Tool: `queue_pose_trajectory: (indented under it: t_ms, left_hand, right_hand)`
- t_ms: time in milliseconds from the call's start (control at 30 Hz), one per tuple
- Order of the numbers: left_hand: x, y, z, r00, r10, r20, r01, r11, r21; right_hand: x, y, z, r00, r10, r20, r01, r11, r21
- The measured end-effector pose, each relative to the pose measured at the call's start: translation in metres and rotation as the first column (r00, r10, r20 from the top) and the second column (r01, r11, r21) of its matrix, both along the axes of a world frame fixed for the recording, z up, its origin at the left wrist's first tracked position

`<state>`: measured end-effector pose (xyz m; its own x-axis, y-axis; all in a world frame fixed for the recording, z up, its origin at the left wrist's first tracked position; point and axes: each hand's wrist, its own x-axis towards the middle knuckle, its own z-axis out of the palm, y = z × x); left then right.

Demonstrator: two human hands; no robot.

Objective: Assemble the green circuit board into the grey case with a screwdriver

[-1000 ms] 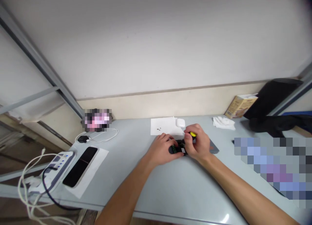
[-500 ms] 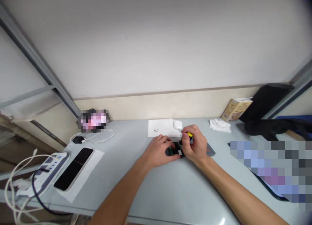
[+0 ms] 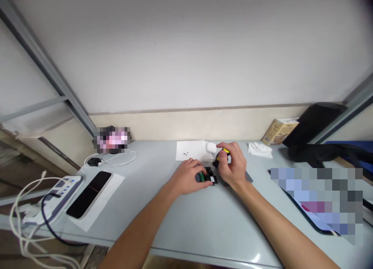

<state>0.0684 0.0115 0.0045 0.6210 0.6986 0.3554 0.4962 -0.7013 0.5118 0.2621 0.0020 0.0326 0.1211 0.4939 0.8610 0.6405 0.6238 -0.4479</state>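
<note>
My left hand [image 3: 188,178] is closed around a small black device with a green circuit board [image 3: 202,176] showing, pressing it to the desk between thumb and fingers. Its exact kind I cannot make out. In my right hand [image 3: 233,163] is a screwdriver [image 3: 217,159] with a black and yellow handle, tilted with its shaft pointing down left at the device. Whether the tip touches a screw is too small to see. A flat grey piece [image 3: 248,177] lies partly under my right hand. Several tiny dark screws [image 3: 185,153] rest on a white paper sheet [image 3: 194,146] behind.
A white earbud case [image 3: 211,147] sits at the paper's right edge. Crumpled tissue [image 3: 260,149] and a carton [image 3: 280,131] stand back right; a blurred tablet-like screen [image 3: 309,207] lies right. At left are a phone [image 3: 89,194], a charger [image 3: 93,162] and a power strip [image 3: 55,199] with cables.
My right hand has tilted the screwdriver, and more of its handle and shaft shows. The device shows more clearly between my hands. The whole view has shifted slightly.
</note>
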Motion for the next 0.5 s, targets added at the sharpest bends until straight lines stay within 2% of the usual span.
queue_pose_trajectory:
  t_ms: [100,200,267,367,500]
  left_hand:
    - [0.0,0.001,0.001,1.0,0.0,0.006,0.0,1.0,-0.007]
    - [0.0,0.001,0.002,1.0,-0.004,-0.011,0.003,1.0,-0.023]
    - [0.0,0.002,0.003,1.0,-0.005,-0.012,0.005,1.0,-0.031]
    - [-0.001,0.002,0.001,1.0,-0.008,0.004,0.008,1.0,-0.025]
    - [-0.001,0.003,-0.003,1.0,0.0,0.004,0.0,1.0,-0.004]
  right_hand:
    - [0.004,0.002,-0.001,1.0,0.012,0.013,-0.012,1.0,-0.011]
    - [0.001,0.002,0.002,0.997,0.017,-0.071,-0.021,0.998,-0.054]
    - [-0.002,0.001,0.007,0.985,0.093,-0.148,-0.114,0.983,-0.147]
    - [-0.005,0.003,0.015,0.908,0.259,-0.328,-0.354,0.895,-0.272]
    - [0.001,0.01,0.018,0.733,0.376,-0.567,-0.599,0.752,-0.275]
